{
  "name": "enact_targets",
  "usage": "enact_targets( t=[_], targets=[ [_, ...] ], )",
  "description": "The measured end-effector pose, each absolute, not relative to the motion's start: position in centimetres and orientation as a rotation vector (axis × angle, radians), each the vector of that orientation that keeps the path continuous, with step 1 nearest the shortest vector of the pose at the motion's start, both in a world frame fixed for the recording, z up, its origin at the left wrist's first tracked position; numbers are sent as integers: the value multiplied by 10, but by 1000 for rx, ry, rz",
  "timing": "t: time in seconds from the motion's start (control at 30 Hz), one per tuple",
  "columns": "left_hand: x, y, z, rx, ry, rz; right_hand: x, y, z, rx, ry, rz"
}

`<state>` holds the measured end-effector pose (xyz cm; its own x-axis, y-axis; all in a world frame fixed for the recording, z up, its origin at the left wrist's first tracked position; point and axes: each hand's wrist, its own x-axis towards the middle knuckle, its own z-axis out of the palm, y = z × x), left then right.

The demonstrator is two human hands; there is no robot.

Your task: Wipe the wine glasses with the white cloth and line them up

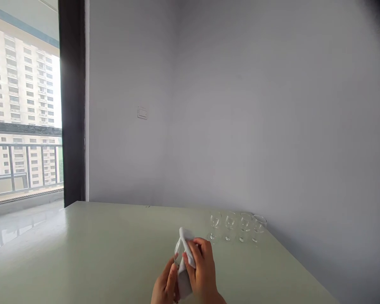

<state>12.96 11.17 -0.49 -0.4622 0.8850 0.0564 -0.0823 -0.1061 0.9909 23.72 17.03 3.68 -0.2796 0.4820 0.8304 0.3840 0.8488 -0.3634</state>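
I'm watching a grey wall [221, 105] rising beyond a pale green counter [114, 245], which is filling the lower view. Its smooth surface is shining, so I'm judging that a glass foot could be skidding under a light knock.

Between one and two o'clock from the hands, four stemmed glasses [230, 220] are standing upright in a row. They are standing close together, so one bump could be tipping a neighbour, and the farthest right is standing near the counter's edge.

At six o'clock, my hands are working close together. The right hand [203, 266] is clamping a folded white cloth [184, 280]; the left hand [165, 282] is pinching what is looking like a clear glass [177, 246]. I can't tell whether the right fingers are touching it through the cloth.

The cloth is partly hiding that glass, so I'm worrying about a snag pulling it loose. Opposing twists could be snapping a thin stem, and a pinch this small could be slipping, dropping the glass onto the hard top.
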Motion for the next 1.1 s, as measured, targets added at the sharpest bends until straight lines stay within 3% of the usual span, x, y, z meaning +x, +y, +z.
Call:
enact_targets(
  t=[0.1,0.3,0.4,0.5,0.6,0.7,0.83,1.1],
  targets=[
    [127,107,1,896,1401,1702,232,162,42,-540,-2088,-134],
    [114,105,12,847,1422,1812,209,151,23,-471,-2071,-223],
    [106,105,15,850,1439,1881,208,149,17,-401,-2159,98],
    [94,107,18,898,1460,1853,218,151,26,-479,-2190,817],
    [84,110,22,902,1379,1825,230,164,36,-784,-1776,1465],
    [82,112,22,802,1271,1767,233,177,32,-926,-1427,1544],
    [93,111,16,663,1034,1621,218,169,15,-721,-1211,1746],
    [99,104,22,749,1055,1560,214,143,20,-513,-1474,1923]
  ],
)
